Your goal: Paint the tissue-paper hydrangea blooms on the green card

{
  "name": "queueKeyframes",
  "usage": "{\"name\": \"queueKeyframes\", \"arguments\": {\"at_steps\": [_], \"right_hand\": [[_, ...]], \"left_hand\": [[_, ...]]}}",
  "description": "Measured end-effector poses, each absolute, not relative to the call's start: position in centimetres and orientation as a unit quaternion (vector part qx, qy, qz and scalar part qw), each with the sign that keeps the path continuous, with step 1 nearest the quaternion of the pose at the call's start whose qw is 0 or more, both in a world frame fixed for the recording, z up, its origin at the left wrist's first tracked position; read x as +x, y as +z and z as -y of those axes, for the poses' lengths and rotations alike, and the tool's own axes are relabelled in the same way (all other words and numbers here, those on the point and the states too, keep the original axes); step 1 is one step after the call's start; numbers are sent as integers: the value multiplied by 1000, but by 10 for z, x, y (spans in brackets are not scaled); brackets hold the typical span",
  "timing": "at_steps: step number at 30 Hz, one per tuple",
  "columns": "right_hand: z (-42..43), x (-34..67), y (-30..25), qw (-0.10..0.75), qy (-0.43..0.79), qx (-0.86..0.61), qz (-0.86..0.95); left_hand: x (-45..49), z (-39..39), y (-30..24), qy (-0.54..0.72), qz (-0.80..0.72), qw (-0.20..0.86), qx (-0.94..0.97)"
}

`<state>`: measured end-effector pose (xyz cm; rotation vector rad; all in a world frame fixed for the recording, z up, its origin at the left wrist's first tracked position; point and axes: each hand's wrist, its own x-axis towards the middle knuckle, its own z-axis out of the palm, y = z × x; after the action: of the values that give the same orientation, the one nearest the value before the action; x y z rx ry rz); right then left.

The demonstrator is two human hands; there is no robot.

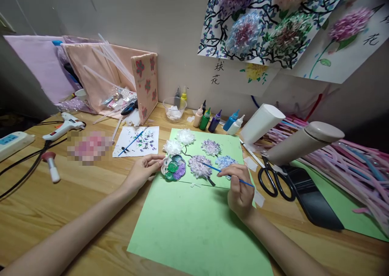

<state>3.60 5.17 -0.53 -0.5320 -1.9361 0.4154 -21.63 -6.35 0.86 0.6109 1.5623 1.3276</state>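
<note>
My right hand (240,189) is closed round a thin blue paintbrush (212,168), whose tip rests on a purple-white paper flower (199,166) glued to a green sheet (194,223). My left hand (144,170) grips the edge of a small flower-shaped paint palette (174,167) holding green and purple paint. Other paper flowers, white (185,136), lilac (210,147) and blue (225,161), lie higher on the sheet.
Black scissors (273,180), a dark phone (313,203) and a beige lamp head (304,142) lie to the right. Small paint bottles (212,120) stand behind the sheet. At left lie a glue gun (65,127), a power strip (13,143) and a paint-stained paper with a brush (136,141).
</note>
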Motion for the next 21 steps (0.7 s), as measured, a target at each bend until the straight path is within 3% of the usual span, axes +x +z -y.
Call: {"name": "queueKeyframes", "arguments": {"at_steps": [12,17,21], "right_hand": [[-54,37,-15,502,130,-193,833],[-52,39,-15,549,136,-193,802],[-40,37,-13,500,149,-122,844]], "left_hand": [[-216,64,8,540,-643,479,255],[-215,64,10,548,-643,471,252],[-215,64,7,554,-636,474,252]]}}
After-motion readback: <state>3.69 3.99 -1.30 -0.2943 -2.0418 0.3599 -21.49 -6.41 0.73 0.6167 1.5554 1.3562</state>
